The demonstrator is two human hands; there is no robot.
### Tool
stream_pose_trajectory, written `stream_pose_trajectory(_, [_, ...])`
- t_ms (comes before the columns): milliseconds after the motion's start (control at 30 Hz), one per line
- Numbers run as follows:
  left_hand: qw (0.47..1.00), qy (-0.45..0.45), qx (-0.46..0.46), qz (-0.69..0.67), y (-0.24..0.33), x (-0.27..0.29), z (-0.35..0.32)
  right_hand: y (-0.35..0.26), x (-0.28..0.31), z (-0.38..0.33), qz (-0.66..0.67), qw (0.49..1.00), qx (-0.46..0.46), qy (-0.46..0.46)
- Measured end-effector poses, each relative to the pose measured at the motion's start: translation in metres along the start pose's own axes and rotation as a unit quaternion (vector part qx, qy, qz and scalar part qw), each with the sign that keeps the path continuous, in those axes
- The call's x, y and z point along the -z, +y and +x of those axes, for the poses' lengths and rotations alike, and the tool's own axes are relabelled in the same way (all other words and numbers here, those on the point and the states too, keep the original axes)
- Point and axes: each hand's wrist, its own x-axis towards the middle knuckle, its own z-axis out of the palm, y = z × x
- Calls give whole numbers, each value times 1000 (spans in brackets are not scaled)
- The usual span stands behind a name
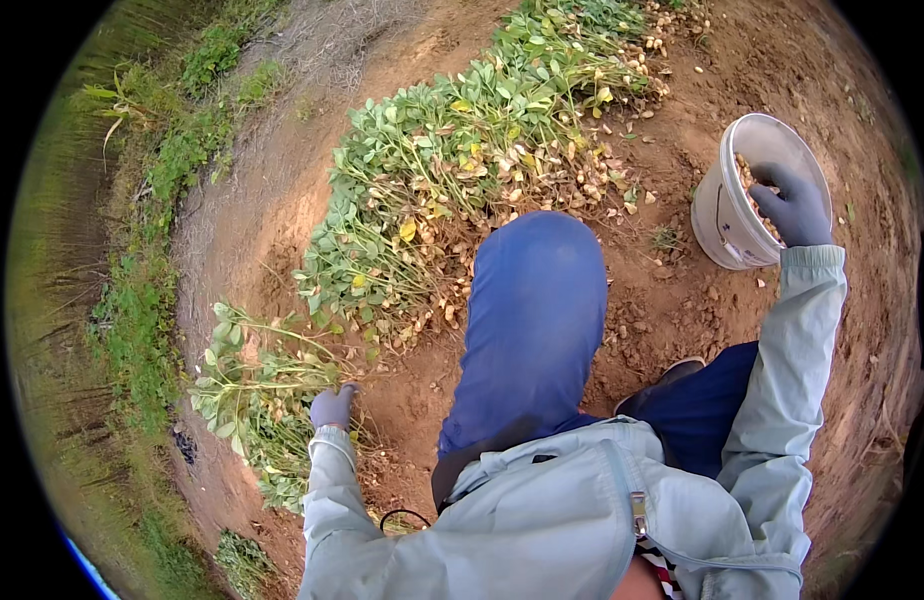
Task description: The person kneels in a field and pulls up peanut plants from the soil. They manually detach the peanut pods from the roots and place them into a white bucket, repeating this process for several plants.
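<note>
My left hand (334, 406), in a grey glove, is closed round the stems of a peanut plant (272, 380) at the lower left. Its leafy tops point away to the left. My right hand (797, 207), gloved the same way, is at the mouth of a white bucket (717, 215) on the right. The thumb and fingers are curved but apart, and nothing shows between them. Peanuts lie inside the bucket, partly covered by that hand.
A long row of pulled peanut plants (442, 150) runs up the middle, with peanuts (582, 190) along its right side. My bent knee (542, 270) stands beside it. Brown soil (662, 310) surrounds the bucket. Green weeds (142, 330) border the left.
</note>
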Motion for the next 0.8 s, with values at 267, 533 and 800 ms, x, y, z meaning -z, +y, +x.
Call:
stream_pose_trajectory(267, [999, -19, 45, 5, 56, -26, -40, 4, -13, 4, -5, 998, -10, -66])
stream_pose_trajectory(533, [798, -152, 91, -576, 208, -104, 68, 9, -25, 2, 0, 996, -45, -73])
stream_pose_trajectory(800, [658, -114, 332, -667, 276, -64, 57, 25, -21, -4, -51, 996, -39, -64])
